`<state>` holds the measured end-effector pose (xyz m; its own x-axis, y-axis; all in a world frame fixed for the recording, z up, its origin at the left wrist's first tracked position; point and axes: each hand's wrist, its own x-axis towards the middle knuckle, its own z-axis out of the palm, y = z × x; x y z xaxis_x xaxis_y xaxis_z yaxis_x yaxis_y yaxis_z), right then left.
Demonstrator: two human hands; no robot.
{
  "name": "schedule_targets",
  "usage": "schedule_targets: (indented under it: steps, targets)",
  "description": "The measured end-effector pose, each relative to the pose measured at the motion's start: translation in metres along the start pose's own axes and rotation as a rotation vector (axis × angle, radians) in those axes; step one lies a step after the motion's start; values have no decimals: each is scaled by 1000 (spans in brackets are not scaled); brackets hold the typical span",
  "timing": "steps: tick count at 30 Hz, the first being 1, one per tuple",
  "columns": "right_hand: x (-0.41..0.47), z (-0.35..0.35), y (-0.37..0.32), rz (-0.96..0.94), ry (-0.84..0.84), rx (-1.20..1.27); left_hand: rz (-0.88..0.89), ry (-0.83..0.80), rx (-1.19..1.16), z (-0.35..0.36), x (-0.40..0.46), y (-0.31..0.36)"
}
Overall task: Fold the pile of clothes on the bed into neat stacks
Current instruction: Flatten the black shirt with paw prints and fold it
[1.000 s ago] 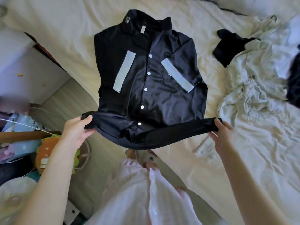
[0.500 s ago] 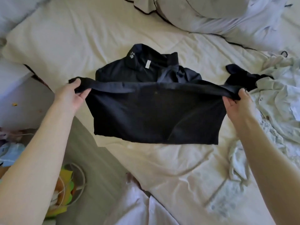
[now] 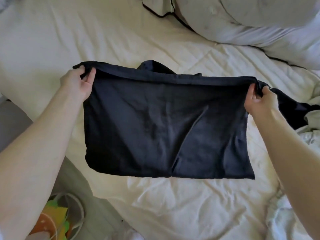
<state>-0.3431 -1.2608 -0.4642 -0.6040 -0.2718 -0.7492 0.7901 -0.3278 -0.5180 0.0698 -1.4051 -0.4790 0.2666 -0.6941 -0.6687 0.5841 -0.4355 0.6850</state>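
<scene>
- The black shirt (image 3: 162, 129) lies folded on the bed (image 3: 173, 205).
- Left hand (image 3: 76, 87) and right hand (image 3: 259, 103) each pinch a far corner, fingers curled.
- Probably light, limp cloth; holding corners keeps it taut.

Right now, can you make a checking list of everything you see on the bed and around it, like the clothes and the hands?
Surface: bed under a rumpled cream sheet.
Job's things: black shirt lies folded over, plain side up, a bit of collar poking out at the far edge.
Clutter: pale green clothes and another dark garment heaped at the right; pillow at the far right.
Grippers: left hand pinches the shirt's far left corner; right hand pinches the far right corner.
Cables: white cord looped on the floor.
Surroundings: grey floor; colourful toy at the lower left.
</scene>
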Motion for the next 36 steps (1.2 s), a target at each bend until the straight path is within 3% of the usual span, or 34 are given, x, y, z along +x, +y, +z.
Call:
schedule_targets:
  steps: [2,4,6,8,11,14,17,20,23,28,31,36]
  targets:
    - [11,1,7,31,-50,-14,9,-21,5,4,9,-10]
    - [14,-8,21,-7,-90,-289,82,-36,232,4,6,-24]
    - [2,-28,46,-238,-109,-774,324,-52,630,-7,-9,-48]
    - [-15,-58,74,-591,-182,-1259,631,-184,1067,-31,-31,-78]
    - [-35,-95,119,-964,-531,-1712,938,-530,1510,-58,-61,-124]
    - [-36,-93,149,-1039,-899,-2083,1050,-869,1817,-54,-68,-153]
    - [-12,-70,157,-1043,-986,-2368,961,-834,2044,-36,-44,-157]
    - [12,-46,147,-1044,-894,-2492,842,-654,2164,-9,-8,-145]
    - [26,-30,135,-1018,-799,-2525,712,-544,2140,17,22,-126]
    - [38,3,123,-769,-596,-2414,567,-450,2073,36,43,-108]
    - [30,4,118,-797,-539,-2334,622,-380,2009,21,28,-106]
    - [-20,-74,129,-1037,-688,-2140,870,-414,1901,-60,-49,-130]
